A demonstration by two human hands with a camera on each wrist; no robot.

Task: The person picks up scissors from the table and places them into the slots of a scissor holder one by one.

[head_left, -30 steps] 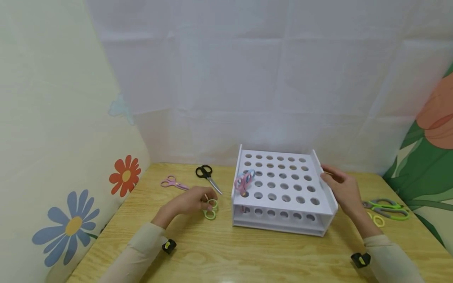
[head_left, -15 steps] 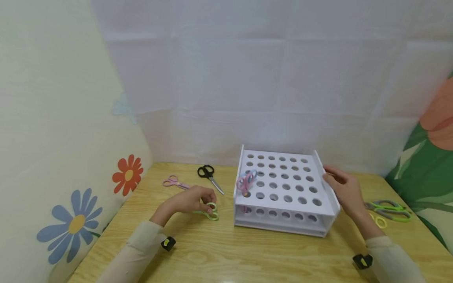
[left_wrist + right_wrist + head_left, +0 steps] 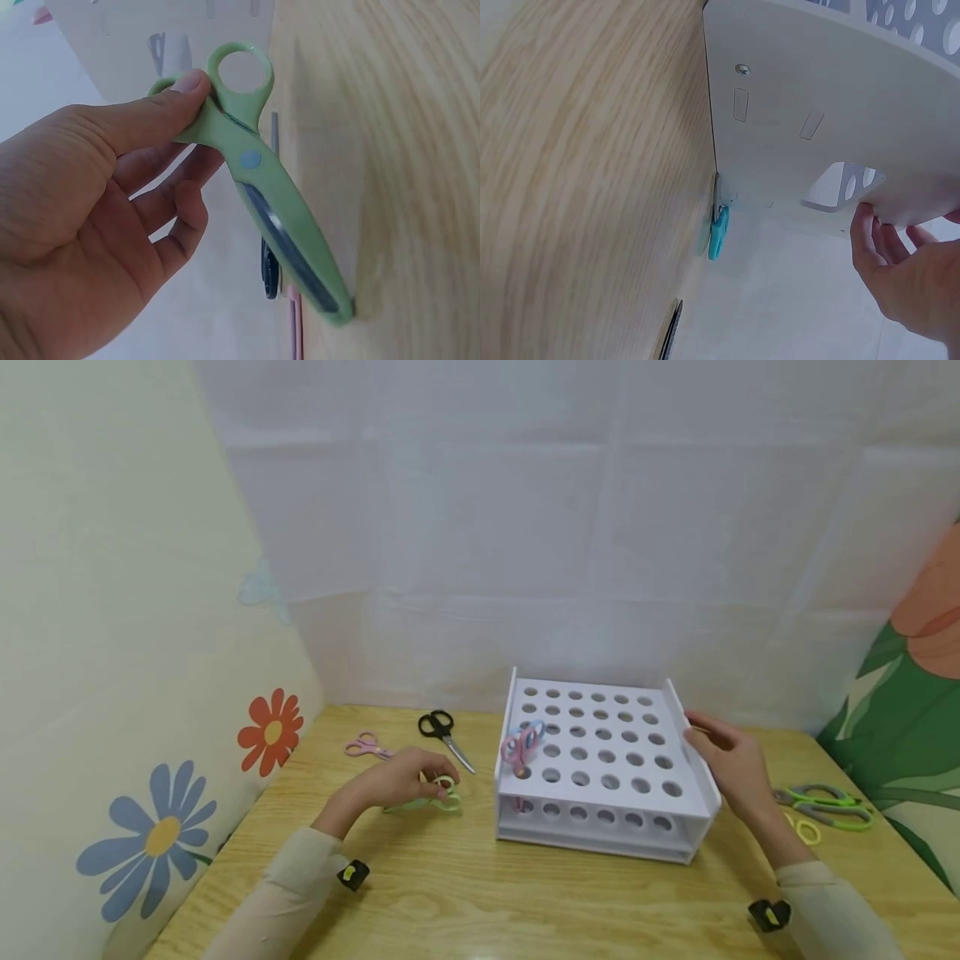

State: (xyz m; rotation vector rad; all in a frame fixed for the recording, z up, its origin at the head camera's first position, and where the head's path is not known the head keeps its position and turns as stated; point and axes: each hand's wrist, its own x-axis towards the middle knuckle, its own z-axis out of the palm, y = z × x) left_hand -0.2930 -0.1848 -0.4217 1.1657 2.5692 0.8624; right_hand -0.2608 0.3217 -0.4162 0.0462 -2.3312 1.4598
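My left hand [image 3: 405,777] pinches a pair of light green scissors [image 3: 274,195] by the handle loops, between thumb and fingers. Its blades are closed, and in the left wrist view they slant down to the right. In the head view the scissors are partly behind the hand, left of a white rack [image 3: 615,804] with rows of round holes. At the rack's right side, my right hand [image 3: 731,764] grips the upper edge of the side panel [image 3: 780,135]. A pair of pink scissors [image 3: 517,748] stands handles up in a front-left hole, with light blue handles [image 3: 537,728] just behind.
Black-handled scissors [image 3: 437,724] and pink-purple scissors [image 3: 365,744] lie on the table at the back left. Right of the rack lie green-and-grey scissors [image 3: 828,810] and yellow handles [image 3: 808,832]. Teal-handled scissors [image 3: 718,234] lie beyond the panel in the right wrist view.
The green scissors have turned in my left hand, so the blades now reach out to the left below it. That hand has shifted slightly. My right hand keeps its grip on the rack.
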